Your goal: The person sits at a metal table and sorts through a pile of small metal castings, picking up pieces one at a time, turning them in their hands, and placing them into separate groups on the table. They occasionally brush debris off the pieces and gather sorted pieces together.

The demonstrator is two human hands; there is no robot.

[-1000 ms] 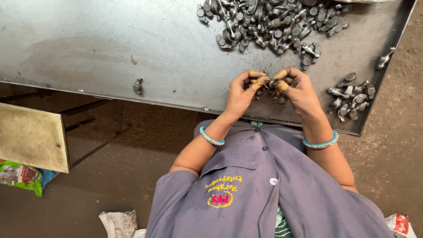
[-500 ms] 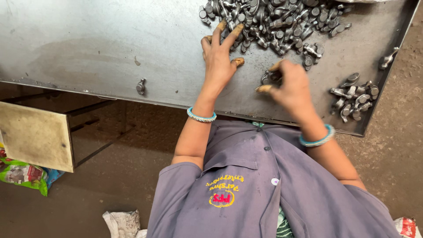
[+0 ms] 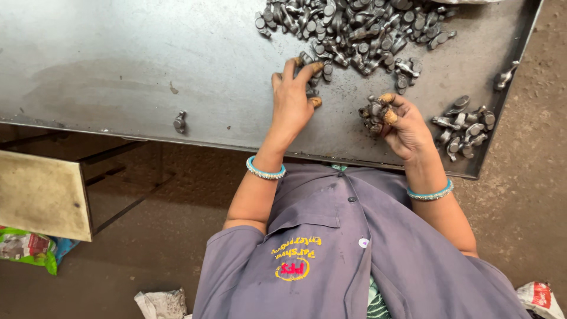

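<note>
Left hand [image 3: 293,101]: fingers spread and extended flat, palm down on the tabletop [image 3: 118,65], fingertips resting at the near edge of the large heap of small grey metal parts [image 3: 354,26]. One or two loose parts lie under or against the fingertips; whether any is actually gripped cannot be told. Heap lies directly ahead of this hand and slightly to its right, touching the fingertips; the left is the nearer hand to it.

Right hand [image 3: 404,127]: fingers curled inward, closed around a small clutch of metal parts [image 3: 372,115] held just above the tabletop, close to its near edge. Fingertips carry worn tan wrappings. The clutch sits to the inner side of the hand, toward the left hand, the two hands near but apart.

Small sorted pile of similar parts [image 3: 463,127]: on the tabletop just to the outer side of the right hand, near the corner; separate from the large heap.

Single stray part [image 3: 180,121]: well to the left of the left hand, near the tabletop's front edge, long axis roughly upright in view.

Another lone part [image 3: 505,75]: by the right rim.

Turquoise bangle on each wrist; grey work shirt [image 3: 354,254] below.
</note>
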